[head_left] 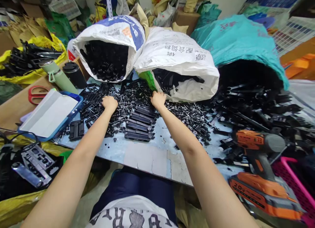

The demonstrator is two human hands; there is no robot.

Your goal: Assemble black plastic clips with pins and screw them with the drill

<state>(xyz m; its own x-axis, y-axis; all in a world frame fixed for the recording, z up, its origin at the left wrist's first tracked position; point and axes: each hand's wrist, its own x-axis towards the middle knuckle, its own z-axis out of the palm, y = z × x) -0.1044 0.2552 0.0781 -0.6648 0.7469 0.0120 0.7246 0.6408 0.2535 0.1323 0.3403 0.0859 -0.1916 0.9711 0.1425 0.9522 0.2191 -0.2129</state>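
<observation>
My left hand (pixel 110 104) rests with curled fingers on a pile of small black plastic parts (pixel 95 100); whatever its fingertips hold is hidden. My right hand (pixel 158 99) is closed beside the lower left rim of the middle white sack (pixel 182 54), near its green edge (pixel 148 79). I cannot make out what is in those fingers. Between the hands lie loose screws and small black pieces (pixel 126 98). Closer to me, several long black plastic pieces (pixel 139 126) are lined up in a row on the light blue table (pixel 110 152).
Another white sack (pixel 110 31) and a teal sack (pixel 243 37) spill black parts. An orange cordless drill (pixel 263 175) stands at right. Red scissors (pixel 38 94), a blue tray (pixel 65 121), a green bottle (pixel 59 77) and a black cup (pixel 74 75) are at left.
</observation>
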